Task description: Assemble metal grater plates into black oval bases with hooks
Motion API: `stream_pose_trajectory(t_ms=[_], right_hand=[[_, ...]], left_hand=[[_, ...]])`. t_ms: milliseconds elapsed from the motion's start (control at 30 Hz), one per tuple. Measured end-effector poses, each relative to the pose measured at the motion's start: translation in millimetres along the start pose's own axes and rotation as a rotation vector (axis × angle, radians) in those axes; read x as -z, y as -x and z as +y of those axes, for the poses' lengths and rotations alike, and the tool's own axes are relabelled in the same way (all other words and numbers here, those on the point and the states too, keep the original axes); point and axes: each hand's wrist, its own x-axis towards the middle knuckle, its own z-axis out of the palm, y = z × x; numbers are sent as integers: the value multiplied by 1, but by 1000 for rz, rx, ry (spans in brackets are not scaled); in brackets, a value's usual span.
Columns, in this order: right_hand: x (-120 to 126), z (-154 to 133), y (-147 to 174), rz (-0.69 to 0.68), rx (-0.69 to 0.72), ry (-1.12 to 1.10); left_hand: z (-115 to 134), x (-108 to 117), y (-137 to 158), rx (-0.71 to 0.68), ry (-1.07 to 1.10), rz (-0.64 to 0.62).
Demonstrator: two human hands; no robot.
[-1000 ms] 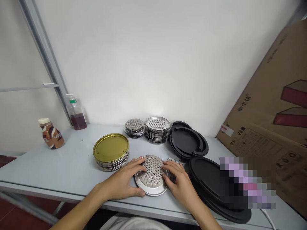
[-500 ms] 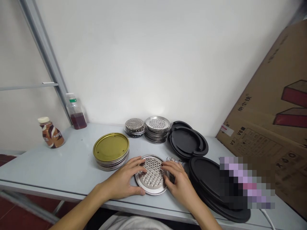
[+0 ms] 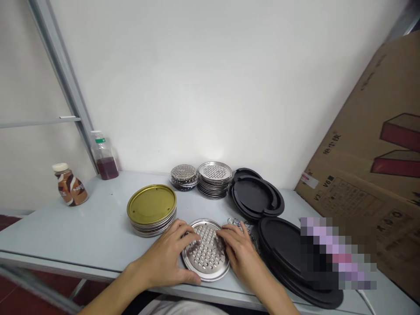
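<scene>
A round, shiny metal grater plate (image 3: 207,256), its middle full of raised holes, lies flat near the front edge of the table. My left hand (image 3: 172,253) grips its left side, the fingers curled over the rim and the thumb by the front edge. From the right, my right hand (image 3: 241,251) holds the opposite rim, its fingertips reaching over the holes. Small shiny metal rings (image 3: 234,222) lie just behind my right hand, partly hidden by it. To the left stands a stack of round metal plates topped by a gold-coloured one (image 3: 151,204).
Two stacks of perforated metal discs (image 3: 183,173) and plates (image 3: 215,171) stand by the wall. Black round trays (image 3: 256,194) and black discs (image 3: 282,240) are on the right, beside a cardboard box (image 3: 361,175). A brown bottle (image 3: 71,188) and a clear bottle (image 3: 106,166) stand left.
The grater plate has slid a little toward me, with both hands moving along with it. The view has tilted slightly.
</scene>
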Motion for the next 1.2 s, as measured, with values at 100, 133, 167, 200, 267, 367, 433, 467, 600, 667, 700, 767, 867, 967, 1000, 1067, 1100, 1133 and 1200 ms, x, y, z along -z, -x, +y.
stream_pose_trajectory(t_ms=[100, 133, 167, 200, 267, 367, 433, 467, 600, 667, 700, 767, 867, 967, 1000, 1067, 1100, 1133, 1200], right_hand=[[1, -1, -1, 4, 29, -26], [1, -1, -2, 6, 32, -30], [1, -1, -2, 8, 34, -30], [0, -1, -3, 7, 35, -28], [-1, 0, -4, 1, 35, -17], [-3, 3, -3, 9, 44, 3], [-5, 4, -2, 48, 75, 18], [-5, 4, -1, 79, 101, 28], [-3, -3, 5, 188, 201, 77], [0, -10, 7, 151, 218, 87], [2, -13, 8, 116, 219, 88], [4, -19, 7, 33, 209, 83], [7, -23, 5, -49, 171, 69], [7, -22, 4, -77, 157, 58], [6, -21, 4, -79, 160, 56], [4, -18, 7, -68, 169, 58], [3, -17, 8, -58, 173, 62], [3, -16, 9, -50, 178, 67], [1, -14, 12, -40, 190, 74]], left_hand=[[1, -2, 0, 2, 3, 9], [0, -2, 1, 2, 2, 12], [0, -3, 1, 2, -1, 11], [0, -3, 2, 5, -5, 8], [-1, -3, 3, 17, -1, -1], [0, -2, 1, 50, 34, -20], [0, -2, -3, 76, 65, -12], [0, -3, -6, 90, 81, 7], [-6, -11, -22, 119, 119, 145], [-10, -15, -29, 122, 111, 181], [-12, -17, -32, 122, 106, 189], [-15, -20, -34, 119, 99, 187], [-18, -23, -34, 106, 100, 175], [-18, -24, -32, 98, 102, 171], [-18, -24, -31, 94, 103, 173], [-18, -25, -31, 87, 104, 179], [-19, -25, -31, 85, 104, 183], [-19, -25, -31, 85, 105, 187], [-20, -24, -31, 87, 106, 193]])
